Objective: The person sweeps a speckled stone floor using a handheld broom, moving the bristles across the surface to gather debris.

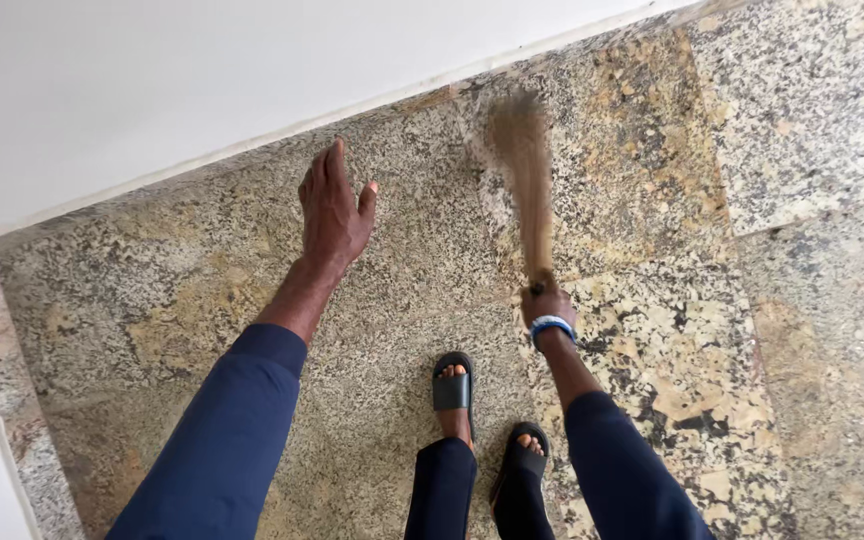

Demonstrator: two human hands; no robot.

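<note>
Head view looks straight down at a speckled stone floor [652,330]. On the right, the right hand [548,302] is closed tight around the bottom end of a brown broom [527,180]. A blue and white band [552,325] sits on that wrist. The broom points up toward the white wall [202,80], and its bristles look blurry. On the left, the left hand [333,210] is flat and spread out, holding nothing, near the wall. Both arms wear dark blue sleeves [242,420]. Two feet in black sandals [453,390] stand on the floor between the arms.
</note>
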